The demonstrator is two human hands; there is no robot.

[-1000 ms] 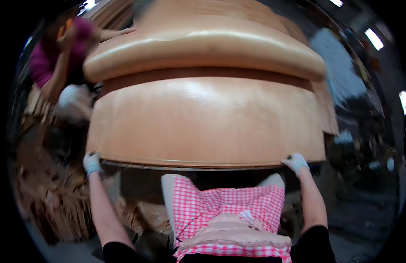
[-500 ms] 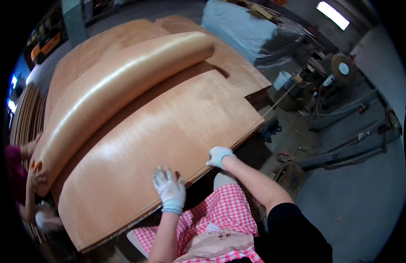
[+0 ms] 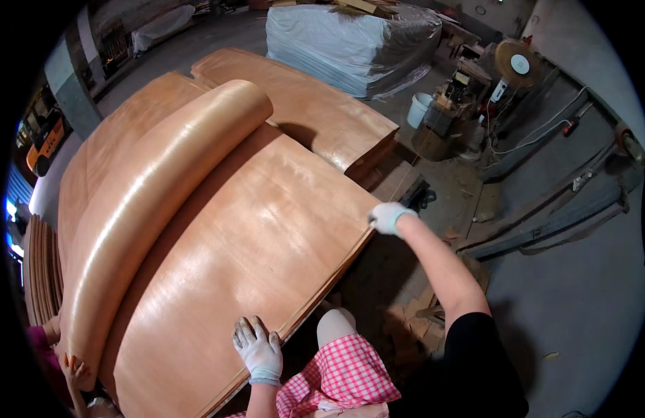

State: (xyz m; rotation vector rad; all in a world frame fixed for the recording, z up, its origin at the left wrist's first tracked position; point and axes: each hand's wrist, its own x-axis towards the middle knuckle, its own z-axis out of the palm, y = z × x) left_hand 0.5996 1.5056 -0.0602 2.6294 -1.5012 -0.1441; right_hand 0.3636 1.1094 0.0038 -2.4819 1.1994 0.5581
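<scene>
A large tan wood veneer sheet (image 3: 218, 258) lies on a stack in front of me, its far part rolled back into a long, glossy curl (image 3: 155, 188). My left hand (image 3: 258, 352), in a white glove with dirty fingertips, rests flat on the sheet near its close edge, fingers spread. At the sheet's right corner my right hand (image 3: 390, 218), also gloved, is closed at the edge; its fingertips are partly hidden. A thin pale line (image 3: 406, 180) runs from near that hand toward the upper right. Another person's hand (image 3: 73, 369) touches the curl's left end.
Behind the curl lies another stack of sheets (image 3: 315, 104). Farther back stands a plastic-wrapped pile (image 3: 350, 49). On the right are a white bucket (image 3: 420, 108), a machine with a round disc (image 3: 517, 64) and metal rails (image 3: 545, 226). Wood scraps (image 3: 413, 320) litter the floor beside me.
My right hand has moved along the edge to the sheet's far right corner. My left hand still lies flat near the close edge. The view has shifted, showing more of the far right.
</scene>
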